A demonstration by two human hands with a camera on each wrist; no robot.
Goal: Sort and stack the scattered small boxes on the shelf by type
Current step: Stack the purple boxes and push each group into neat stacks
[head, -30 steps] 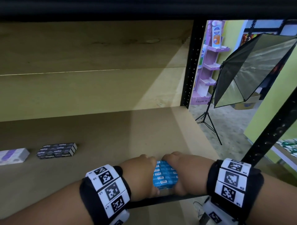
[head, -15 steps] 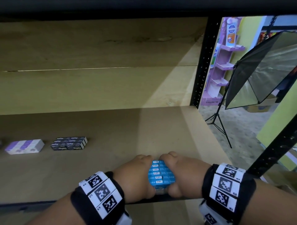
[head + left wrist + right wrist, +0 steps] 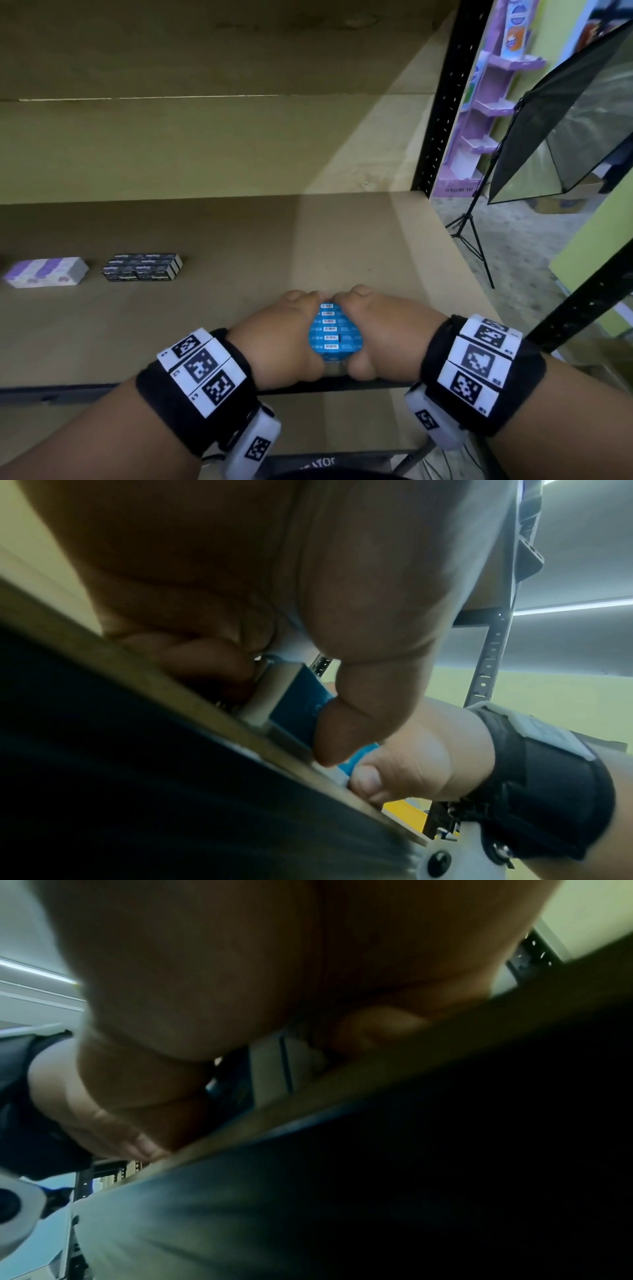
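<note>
I hold the stack of blue boxes (image 3: 333,334) between my left hand (image 3: 279,342) and my right hand (image 3: 385,334), the fingers of both curled around its sides. To do this well I should press evenly from both sides – not too strong – so the boxes stay aligned. The stack stands on the shelf (image 3: 359,240) near its front edge, directly between my fingers.

Your curled left hand (image 3: 277,342) and right hand (image 3: 383,335) hide both sides of the stack of small blue cardboard boxes (image 3: 334,331). At the left edge, the purple-and-white box (image 3: 44,272) is blurred, its print unreadable. Your right wrist view is blurred.
</note>
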